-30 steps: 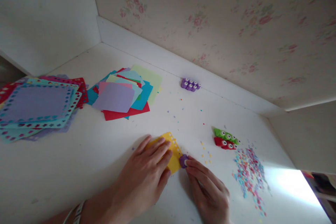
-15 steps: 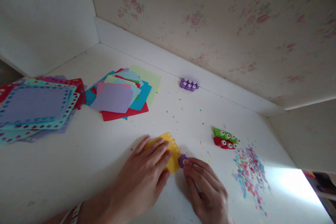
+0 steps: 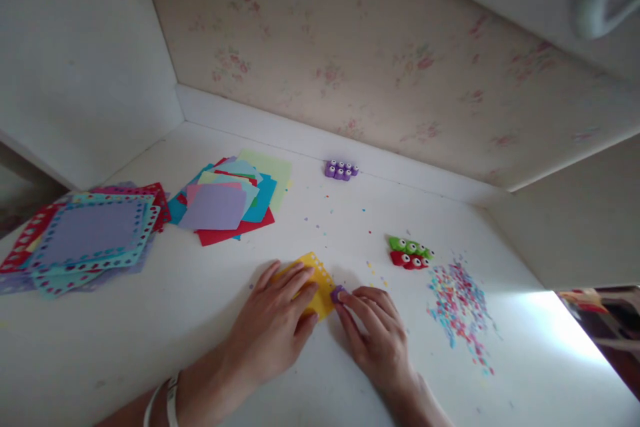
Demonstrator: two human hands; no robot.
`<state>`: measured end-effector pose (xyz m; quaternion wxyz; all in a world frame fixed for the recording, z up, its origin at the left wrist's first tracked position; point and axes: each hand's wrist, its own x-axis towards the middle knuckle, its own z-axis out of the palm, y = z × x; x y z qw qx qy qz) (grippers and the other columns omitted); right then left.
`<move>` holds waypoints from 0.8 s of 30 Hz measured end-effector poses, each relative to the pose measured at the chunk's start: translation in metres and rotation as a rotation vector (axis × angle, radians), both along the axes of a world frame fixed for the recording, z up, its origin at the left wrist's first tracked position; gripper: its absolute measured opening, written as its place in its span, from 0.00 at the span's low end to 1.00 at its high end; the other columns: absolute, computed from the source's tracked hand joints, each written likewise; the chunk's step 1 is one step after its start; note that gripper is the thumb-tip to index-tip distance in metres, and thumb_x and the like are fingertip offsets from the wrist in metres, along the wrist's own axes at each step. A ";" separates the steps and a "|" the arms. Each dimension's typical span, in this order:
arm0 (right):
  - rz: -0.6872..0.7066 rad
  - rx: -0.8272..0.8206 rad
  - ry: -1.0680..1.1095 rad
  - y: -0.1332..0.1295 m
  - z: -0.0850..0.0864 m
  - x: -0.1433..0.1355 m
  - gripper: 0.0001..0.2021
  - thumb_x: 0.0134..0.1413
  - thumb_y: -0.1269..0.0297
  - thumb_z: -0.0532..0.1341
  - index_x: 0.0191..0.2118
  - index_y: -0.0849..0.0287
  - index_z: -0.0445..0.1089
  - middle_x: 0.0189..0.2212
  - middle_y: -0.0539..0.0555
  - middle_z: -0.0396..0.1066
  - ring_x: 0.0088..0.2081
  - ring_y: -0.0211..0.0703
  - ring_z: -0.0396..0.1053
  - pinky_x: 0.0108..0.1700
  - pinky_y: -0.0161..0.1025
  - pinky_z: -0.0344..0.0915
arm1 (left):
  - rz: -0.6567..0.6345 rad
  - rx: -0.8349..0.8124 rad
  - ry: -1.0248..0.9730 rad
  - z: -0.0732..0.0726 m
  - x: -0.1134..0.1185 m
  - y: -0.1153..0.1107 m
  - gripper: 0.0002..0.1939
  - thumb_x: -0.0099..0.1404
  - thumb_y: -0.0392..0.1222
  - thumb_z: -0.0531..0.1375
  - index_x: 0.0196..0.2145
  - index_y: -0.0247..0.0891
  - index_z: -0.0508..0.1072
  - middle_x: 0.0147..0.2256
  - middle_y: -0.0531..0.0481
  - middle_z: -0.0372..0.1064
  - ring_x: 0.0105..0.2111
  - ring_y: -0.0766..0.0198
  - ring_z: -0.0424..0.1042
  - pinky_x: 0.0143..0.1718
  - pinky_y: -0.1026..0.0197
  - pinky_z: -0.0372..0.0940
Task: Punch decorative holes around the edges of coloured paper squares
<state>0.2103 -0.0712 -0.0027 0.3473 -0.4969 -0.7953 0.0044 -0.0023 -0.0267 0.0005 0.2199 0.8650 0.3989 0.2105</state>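
We count one left hand (image 3: 277,320), one right hand (image 3: 377,333).
Lower centre, we have one yellow sheet (image 3: 323,300), one purple punch (image 3: 337,293); above the middle, seven purple punches (image 3: 341,172); right of centre, four green punches (image 3: 410,247), three red punches (image 3: 411,261); left, two paper piles (image 3: 215,207), sheets uncountable; lower right, one confetti heap (image 3: 460,307).

Head view, forward and down onto tabletop (image 3: 150,333).

A yellow paper (image 3: 324,295) is lying flat and slanted, partly covered, showing a row of small holes along one edge. A small purple punch (image 3: 335,295) is sitting against the yellow paper's right edge.
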 end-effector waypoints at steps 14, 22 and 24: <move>-0.178 -0.092 0.009 -0.018 0.005 0.058 0.10 0.64 0.69 0.59 0.48 0.55 0.74 0.41 0.56 0.78 0.42 0.45 0.78 0.41 0.40 0.78 | -0.006 0.100 0.056 0.000 -0.001 0.001 0.15 0.67 0.40 0.59 0.52 0.43 0.72 0.57 0.45 0.67 0.59 0.51 0.63 0.63 0.40 0.52; -0.390 -0.126 0.234 0.003 0.043 0.091 0.09 0.60 0.61 0.63 0.45 0.54 0.76 0.42 0.56 0.79 0.41 0.46 0.78 0.32 0.36 0.77 | -0.026 0.178 0.095 -0.006 -0.002 0.004 0.15 0.69 0.44 0.58 0.52 0.44 0.72 0.54 0.46 0.69 0.55 0.51 0.66 0.60 0.40 0.56; -0.413 -0.151 0.263 0.023 0.051 0.108 0.12 0.59 0.58 0.63 0.44 0.57 0.77 0.40 0.56 0.79 0.38 0.47 0.79 0.37 0.40 0.78 | -0.025 0.195 0.096 -0.007 -0.002 0.004 0.15 0.68 0.44 0.58 0.52 0.44 0.73 0.54 0.45 0.70 0.55 0.51 0.66 0.59 0.40 0.56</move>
